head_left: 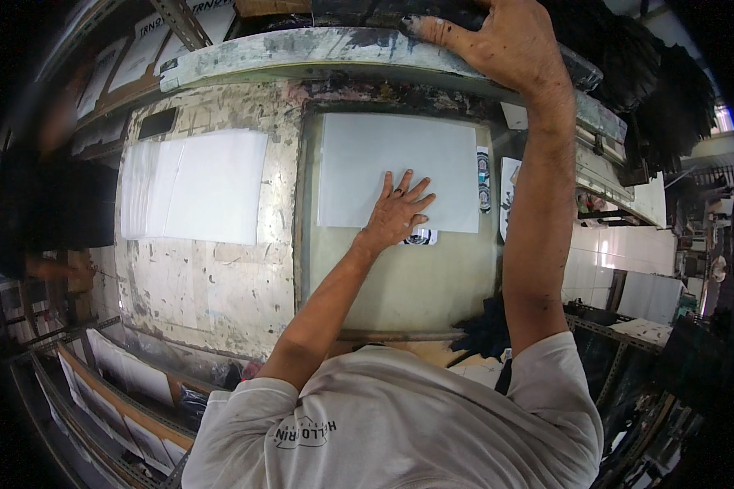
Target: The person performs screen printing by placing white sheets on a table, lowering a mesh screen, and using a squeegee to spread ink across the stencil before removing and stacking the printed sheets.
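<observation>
My left hand (397, 213) lies flat on a white sheet (359, 155), fingers spread, a dark ring on one finger. The sheet rests on a pale greenish board (383, 285). From under its lower edge, beside my left thumb, shows a small piece with a black print (421, 237). My right arm reaches far forward, and my right hand (518, 45) is over a long ink-stained bar (302, 53). Its ink-blackened thumb stretches left along the bar. The other fingers pass out of the picture's top, so whether they grip anything is hidden.
Left of the board, a stack of white sheets (212, 187) lies on a paint-stained tabletop (212, 285). A printed strip (484, 179) sits right of the sheet. Dark cloth (485, 330) hangs near my right side. Racks (122, 399) stand lower left. Another person (53, 204) is at the far left.
</observation>
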A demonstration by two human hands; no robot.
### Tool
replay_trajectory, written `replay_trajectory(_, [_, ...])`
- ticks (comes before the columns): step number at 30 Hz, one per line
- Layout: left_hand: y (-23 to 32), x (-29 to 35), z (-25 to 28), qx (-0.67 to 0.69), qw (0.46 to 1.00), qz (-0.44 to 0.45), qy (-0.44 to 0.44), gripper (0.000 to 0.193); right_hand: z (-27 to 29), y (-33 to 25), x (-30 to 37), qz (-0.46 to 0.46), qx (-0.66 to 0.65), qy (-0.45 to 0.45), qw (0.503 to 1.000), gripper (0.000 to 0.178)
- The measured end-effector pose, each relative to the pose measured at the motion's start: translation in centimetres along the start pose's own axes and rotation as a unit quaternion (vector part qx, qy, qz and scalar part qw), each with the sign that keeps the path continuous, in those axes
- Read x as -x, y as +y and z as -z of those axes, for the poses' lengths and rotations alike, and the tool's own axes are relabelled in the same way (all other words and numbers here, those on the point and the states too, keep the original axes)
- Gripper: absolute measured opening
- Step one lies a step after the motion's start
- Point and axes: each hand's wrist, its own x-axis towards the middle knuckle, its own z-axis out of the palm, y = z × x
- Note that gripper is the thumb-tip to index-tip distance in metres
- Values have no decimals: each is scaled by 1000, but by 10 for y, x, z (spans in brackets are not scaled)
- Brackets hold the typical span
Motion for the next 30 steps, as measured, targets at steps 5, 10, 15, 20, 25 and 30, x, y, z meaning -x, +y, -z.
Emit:
replay_trajectory(5, [5,-1,0,-14,1000,-6,-12,50,4,3,-3,4,37,1,999,47])
replay_trajectory(10, [-1,3,9,51,998,-16,37,49,-1,6,-3,16,24,14,999,46])
replay_trajectory(15, [5,20,77,155,951,56,263,69,-2,3,9,-49,8,-43,998,51])
replay_trajectory(20, [6,71,159,330,772,114,532,101,-29,10,59,44,28,-4,999,54])
replay_trajectory(25, [18,115,193,430,671,152,585,122,-58,-11,146,50,54,30,997,55])
replay_trajectory(30, [1,183,135,388,726,280,493,72,-97,-17,195,-21,-56,-18,998,45])
